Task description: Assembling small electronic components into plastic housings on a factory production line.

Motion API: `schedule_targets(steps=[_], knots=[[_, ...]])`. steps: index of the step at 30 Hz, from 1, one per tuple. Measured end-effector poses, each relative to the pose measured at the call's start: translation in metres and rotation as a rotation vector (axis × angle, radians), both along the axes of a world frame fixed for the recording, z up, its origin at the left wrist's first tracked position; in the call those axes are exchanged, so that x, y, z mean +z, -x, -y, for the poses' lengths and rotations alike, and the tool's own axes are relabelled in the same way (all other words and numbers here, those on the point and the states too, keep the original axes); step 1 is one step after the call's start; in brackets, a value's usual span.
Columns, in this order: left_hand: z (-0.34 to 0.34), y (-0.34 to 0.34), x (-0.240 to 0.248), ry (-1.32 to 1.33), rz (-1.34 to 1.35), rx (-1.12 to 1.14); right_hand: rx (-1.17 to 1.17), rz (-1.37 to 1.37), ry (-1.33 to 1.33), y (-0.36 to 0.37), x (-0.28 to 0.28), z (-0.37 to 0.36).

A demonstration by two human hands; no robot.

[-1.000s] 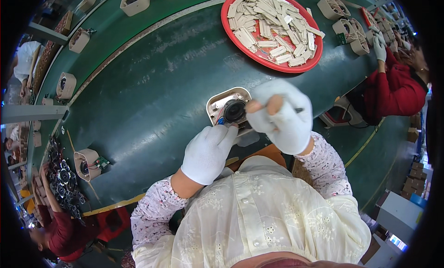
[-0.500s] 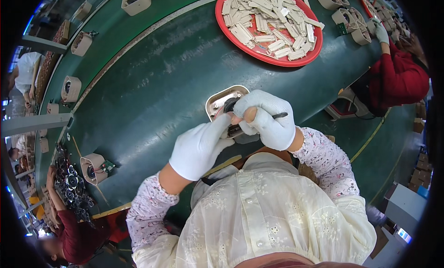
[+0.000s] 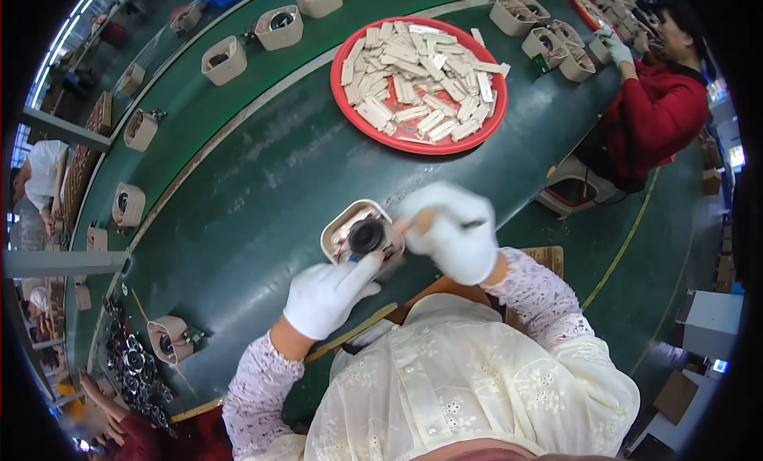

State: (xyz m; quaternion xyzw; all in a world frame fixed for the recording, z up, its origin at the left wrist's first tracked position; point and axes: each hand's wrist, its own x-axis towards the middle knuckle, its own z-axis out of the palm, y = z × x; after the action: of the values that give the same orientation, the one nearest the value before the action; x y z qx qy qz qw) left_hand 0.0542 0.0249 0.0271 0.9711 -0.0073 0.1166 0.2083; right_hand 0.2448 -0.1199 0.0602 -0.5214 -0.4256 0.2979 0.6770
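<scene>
Loose speaker drivers [image 3: 137,364]: heaped well left of the left hand, beside a worker at that end.
Boarded housing [image 3: 183,350]: left of the left hand, its circuit board hanging outside on wires.
Left hand [image 3: 322,298]: gloved, partly closed, fingers gripping the open housing's near edge, probably to steady it.
Open housing [image 3: 348,215]: between the hands, opening upward, apparently for access; a black speaker driver [image 3: 366,237] sits inside.
Red tray [image 3: 429,149]: beyond both hands, piled with beige strips [image 3: 397,60], perhaps for easy reach.
Right hand [image 3: 457,230]: gloved, fingers curled beside the housing; blur hides any grip.
</scene>
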Motion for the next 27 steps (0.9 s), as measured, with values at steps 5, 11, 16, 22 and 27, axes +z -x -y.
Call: schedule_targets(steps=[5,11,16,22,27], knots=[[0.008,0.01,-0.004,0.052,0.046,0.102,-0.477,0.387,0.425,-0.112,-0.009,-0.016],[0.01,0.011,-0.007,-0.014,0.044,0.109,-0.513,0.989,1.219,-0.181,-0.025,-0.06],[0.017,0.015,-0.006,-0.054,0.095,0.213,-0.566,1.05,1.108,-0.174,-0.034,-0.063],[0.007,0.01,0.001,0.182,-0.024,0.222,-0.667,0.963,0.729,-0.159,-0.027,-0.034],[-0.002,0.012,-0.007,0.22,-0.037,0.221,0.004,0.67,0.383,-0.074,0.017,-0.024]])
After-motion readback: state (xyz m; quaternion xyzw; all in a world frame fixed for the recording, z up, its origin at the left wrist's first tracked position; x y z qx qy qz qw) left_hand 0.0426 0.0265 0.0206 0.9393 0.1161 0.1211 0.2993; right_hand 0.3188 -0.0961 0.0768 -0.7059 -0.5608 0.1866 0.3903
